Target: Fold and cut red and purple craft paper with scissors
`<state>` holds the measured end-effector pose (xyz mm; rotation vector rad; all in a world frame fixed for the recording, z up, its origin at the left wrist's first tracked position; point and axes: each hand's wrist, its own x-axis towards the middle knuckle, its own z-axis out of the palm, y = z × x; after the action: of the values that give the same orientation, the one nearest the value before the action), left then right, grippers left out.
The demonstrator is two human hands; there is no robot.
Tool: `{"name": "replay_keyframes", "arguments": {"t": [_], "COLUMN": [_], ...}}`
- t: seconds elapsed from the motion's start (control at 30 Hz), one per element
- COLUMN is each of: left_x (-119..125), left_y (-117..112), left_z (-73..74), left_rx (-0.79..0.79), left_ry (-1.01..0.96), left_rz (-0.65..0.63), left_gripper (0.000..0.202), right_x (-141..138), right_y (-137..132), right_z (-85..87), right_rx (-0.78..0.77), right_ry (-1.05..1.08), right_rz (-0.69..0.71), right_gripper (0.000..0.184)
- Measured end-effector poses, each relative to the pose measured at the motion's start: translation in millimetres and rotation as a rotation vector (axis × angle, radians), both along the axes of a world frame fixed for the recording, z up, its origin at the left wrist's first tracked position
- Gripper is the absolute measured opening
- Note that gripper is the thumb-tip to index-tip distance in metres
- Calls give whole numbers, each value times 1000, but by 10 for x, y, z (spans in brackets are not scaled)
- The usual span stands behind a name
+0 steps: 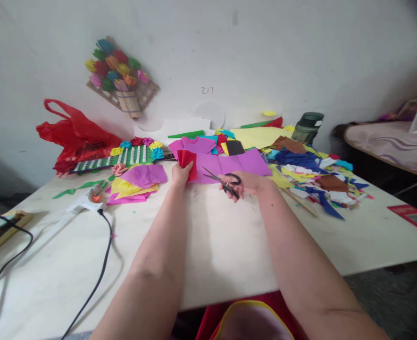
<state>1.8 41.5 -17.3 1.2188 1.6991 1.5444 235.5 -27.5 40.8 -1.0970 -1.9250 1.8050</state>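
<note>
A piece of folded red paper is gripped upright in my left hand, thumb toward me. In my right hand I hold black-handled scissors, with blades pointing left toward the red paper but apart from it. The blades look slightly parted. Beneath both hands lies a creased purple sheet, flat on the table. To the left of my left hand is a small stack of purple and yellow paper pieces.
Paper scraps pile up at right, near a wooden stick and a dark bottle. At left are a glue gun with a black cable, a power strip, a red plastic bag and paper flowers along a green-white strip.
</note>
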Motion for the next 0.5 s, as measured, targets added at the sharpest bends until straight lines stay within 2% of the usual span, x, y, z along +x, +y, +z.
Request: {"name": "replay_keyframes", "arguments": {"t": [0.1, 0.17, 0.3, 0.5], "left_x": [-2, -1, 17, 115], "left_y": [-1, -5, 17, 92], "left_z": [-4, 1, 4, -46], "left_rx": [68, 105, 94, 92], "left_ry": [-148, -243, -359, -363], "left_rz": [-44, -41, 36, 88], "left_gripper": [36, 35, 40, 40], "right_x": [20, -7, -128, -300], "right_y": [-17, -18, 6, 84], "right_z": [5, -15, -108, -246], "right_rx": [-28, -74, -149, -132], "right_ry": [-72, -94, -23, 161], "right_rz": [138, 175, 135, 16], "right_gripper": [50, 51, 54, 51]}}
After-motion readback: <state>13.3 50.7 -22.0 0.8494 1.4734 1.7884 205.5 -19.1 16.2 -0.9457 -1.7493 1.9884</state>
